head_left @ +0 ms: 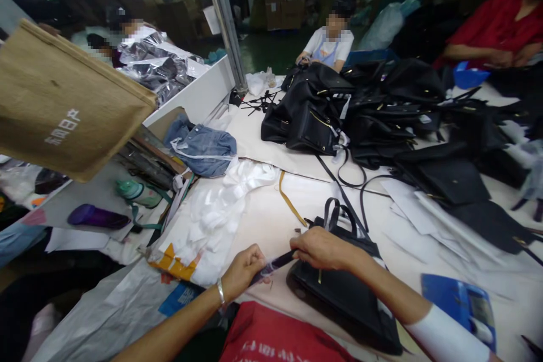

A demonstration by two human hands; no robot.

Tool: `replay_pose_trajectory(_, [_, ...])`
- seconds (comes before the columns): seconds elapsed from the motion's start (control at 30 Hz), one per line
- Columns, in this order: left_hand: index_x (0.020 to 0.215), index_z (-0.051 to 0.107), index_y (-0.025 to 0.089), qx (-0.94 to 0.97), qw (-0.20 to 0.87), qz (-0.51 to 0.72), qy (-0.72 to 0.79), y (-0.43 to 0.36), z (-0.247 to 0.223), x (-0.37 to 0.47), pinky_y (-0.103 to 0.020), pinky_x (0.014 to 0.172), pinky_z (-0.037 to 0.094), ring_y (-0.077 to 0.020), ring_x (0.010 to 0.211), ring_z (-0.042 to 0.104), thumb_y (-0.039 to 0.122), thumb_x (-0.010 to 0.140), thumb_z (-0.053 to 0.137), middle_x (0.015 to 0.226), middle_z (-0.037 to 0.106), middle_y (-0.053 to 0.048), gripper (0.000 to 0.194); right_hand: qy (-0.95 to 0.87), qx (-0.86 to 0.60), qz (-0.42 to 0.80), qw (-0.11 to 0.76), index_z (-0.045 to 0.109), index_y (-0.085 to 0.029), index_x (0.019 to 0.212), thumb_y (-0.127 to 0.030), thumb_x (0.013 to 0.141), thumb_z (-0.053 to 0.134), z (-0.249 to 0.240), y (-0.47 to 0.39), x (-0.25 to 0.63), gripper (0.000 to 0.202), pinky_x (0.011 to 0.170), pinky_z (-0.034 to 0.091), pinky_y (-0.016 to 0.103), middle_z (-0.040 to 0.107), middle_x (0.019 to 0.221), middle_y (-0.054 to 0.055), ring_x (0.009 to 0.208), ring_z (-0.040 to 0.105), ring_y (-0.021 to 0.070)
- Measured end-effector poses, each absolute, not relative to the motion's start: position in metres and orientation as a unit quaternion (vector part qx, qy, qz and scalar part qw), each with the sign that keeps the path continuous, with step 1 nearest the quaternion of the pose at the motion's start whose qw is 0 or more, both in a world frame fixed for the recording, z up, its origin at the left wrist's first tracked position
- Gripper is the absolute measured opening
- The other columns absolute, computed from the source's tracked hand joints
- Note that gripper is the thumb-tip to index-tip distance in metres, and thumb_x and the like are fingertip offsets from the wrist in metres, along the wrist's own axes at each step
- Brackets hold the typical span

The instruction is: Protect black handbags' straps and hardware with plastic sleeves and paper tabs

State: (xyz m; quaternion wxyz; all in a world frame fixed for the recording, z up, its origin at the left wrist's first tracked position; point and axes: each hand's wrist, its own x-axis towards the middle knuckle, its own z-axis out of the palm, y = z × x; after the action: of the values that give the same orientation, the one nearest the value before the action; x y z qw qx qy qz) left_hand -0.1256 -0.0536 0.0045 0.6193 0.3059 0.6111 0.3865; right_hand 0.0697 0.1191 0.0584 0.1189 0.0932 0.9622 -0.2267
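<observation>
A dark strap (280,261) runs taut between my two hands, with what looks like clear film around its left part. My left hand (242,271), a silver bracelet at its wrist, is closed on the strap's lower left end. The other end is pinched in my right hand (319,246), just above the black handbag (352,305). This bag lies on the table in front of me, its handles (337,214) pointing away. My right forearm crosses over it and covers part of it. A yellow-brown strip (292,199) lies beyond my right hand.
Black bags (316,124) are piled at the back right. White wrapping (220,198) and blue denim-like cloth (203,147) lie at left. A blue device (460,305) sits at right near white sheets (418,218). A brown bag (68,102) hangs upper left. Co-workers sit across the table.
</observation>
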Motion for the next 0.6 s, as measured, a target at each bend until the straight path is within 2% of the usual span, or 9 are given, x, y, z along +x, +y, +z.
replay_pose_trajectory(0.17, [0.081,0.045,0.019,0.348,0.608,0.375,0.607,-0.039,0.01,-0.12,-0.021,0.052,0.042,-0.016,0.061,0.067,0.043,0.083,0.052,0.069,0.067,-0.001,0.025,0.96,0.085,-0.234,0.127,0.06,-0.017,0.098,-0.033,0.089,0.042,0.052,0.103,0.045,0.026,0.068,0.038,0.027,0.068,0.08,0.01,0.076,0.063,0.021])
replay_pose_trajectory(0.33, [0.08,0.045,0.019,0.358,0.583,0.354,0.637,-0.034,0.011,-0.126,-0.025,0.051,0.045,-0.017,0.055,0.065,0.046,0.084,0.049,0.066,0.067,-0.002,0.027,0.951,0.104,-0.272,0.108,0.051,-0.017,0.118,-0.039,0.087,0.048,0.042,0.116,0.048,0.038,0.067,0.038,0.027,0.068,0.085,0.009,0.081,0.063,0.0223])
replay_pose_trajectory(0.4, [0.079,0.046,0.019,0.376,0.558,0.345,0.654,-0.034,0.011,-0.131,-0.025,0.051,0.044,-0.0166,0.054,0.065,0.045,0.084,0.049,0.065,0.067,-0.002,0.026,0.946,0.114,-0.28,0.115,0.054,-0.019,0.114,-0.041,0.087,0.048,0.039,0.128,0.056,0.035,0.066,0.038,0.027,0.068,0.086,0.008,0.081,0.063,0.0218])
replay_pose_trajectory(0.5, [0.078,0.047,0.019,0.375,0.548,0.354,0.659,-0.031,0.011,-0.135,-0.025,0.056,0.045,-0.0165,0.058,0.066,0.042,0.085,0.049,0.066,0.068,-0.002,0.024,0.945,0.117,-0.277,0.128,0.061,-0.02,0.099,-0.038,0.09,0.044,0.035,0.14,0.061,0.027,0.067,0.037,0.026,0.068,0.085,0.007,0.08,0.062,0.0202])
replay_pose_trajectory(0.6, [0.079,0.046,0.019,0.366,0.564,0.361,0.647,-0.023,0.011,-0.136,-0.026,0.059,0.045,-0.0169,0.062,0.066,0.041,0.085,0.05,0.069,0.069,-0.002,0.023,0.945,0.101,-0.286,0.122,0.063,-0.02,0.096,-0.036,0.089,0.044,0.036,0.143,0.059,0.025,0.068,0.037,0.026,0.068,0.082,0.006,0.079,0.062,0.0194])
